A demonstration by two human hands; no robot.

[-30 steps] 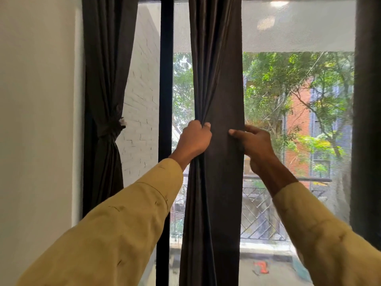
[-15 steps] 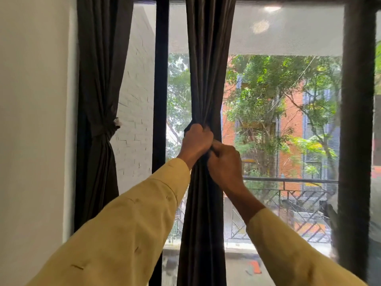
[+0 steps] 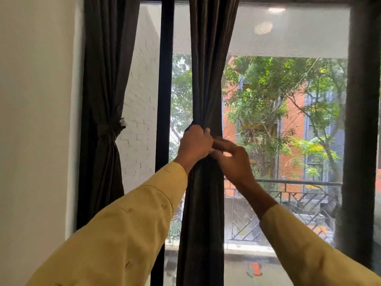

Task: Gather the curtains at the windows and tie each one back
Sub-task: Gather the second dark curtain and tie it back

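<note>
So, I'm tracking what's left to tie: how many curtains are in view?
2. The far-left curtain is already tied back; the middle curtain is gripped by the left hand. The dark strip at right may be a third or window frame.

A single wide-angle view from the person's head looks forward, square onto the window (image 3: pixel 288 124). The left sleeve (image 3: pixel 123 234) and right sleeve (image 3: pixel 309 254) enter from the bottom corners and converge near the middle. It stands close: the curtain (image 3: pixel 206 79) lies within the arms' reach and runs from top edge to bottom edge, with the wall (image 3: pixel 31 120) closing the left side and a dark post (image 3: pixel 358 141) the right.
</note>
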